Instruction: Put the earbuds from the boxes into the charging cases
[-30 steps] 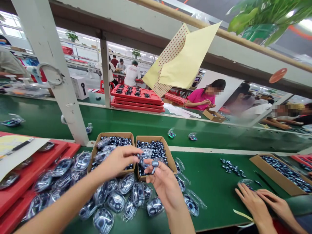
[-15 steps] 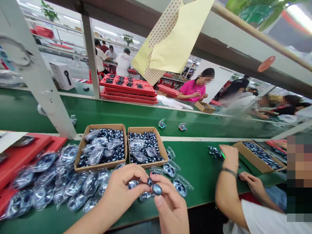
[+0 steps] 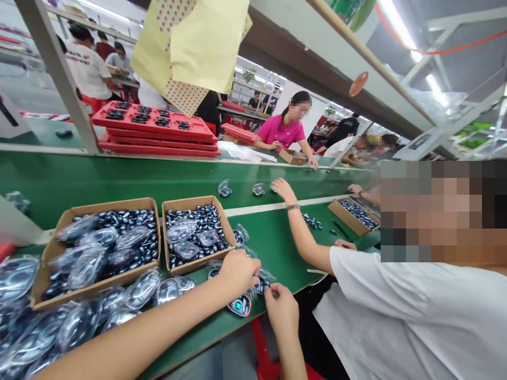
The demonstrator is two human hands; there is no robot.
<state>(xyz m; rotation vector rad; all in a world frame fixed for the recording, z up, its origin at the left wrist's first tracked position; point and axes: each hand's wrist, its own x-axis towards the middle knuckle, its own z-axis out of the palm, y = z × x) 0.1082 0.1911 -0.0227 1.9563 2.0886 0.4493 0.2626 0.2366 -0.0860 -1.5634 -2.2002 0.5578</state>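
Note:
My left hand [image 3: 238, 271] is curled, fingers down on a clear-bagged dark case [image 3: 239, 305] with a small lit display, at the near edge of the green bench [image 3: 277, 253]. My right hand [image 3: 280, 306] pinches at the same bagged case from the right; what sits between its fingertips is too small to name. Two cardboard boxes [image 3: 154, 203] of small dark glossy earpieces stand just behind my hands, with several bagged cases lying on top. More bagged cases [image 3: 79, 322] are heaped on the bench to the left.
A co-worker in a white shirt [image 3: 415, 316] sits close on my right, one hand [image 3: 283, 188] reaching to bagged items on the conveyor belt [image 3: 119, 179]. Another box [image 3: 352, 214] of earpieces is beyond. Red trays [image 3: 154, 132] are stacked across the belt. Yellow sheets [image 3: 190, 47] hang overhead.
My view has swung right and my hands have dropped from in front of the boxes to the bench's near edge, onto a bagged case. The co-worker's arm has reached out to the belt.

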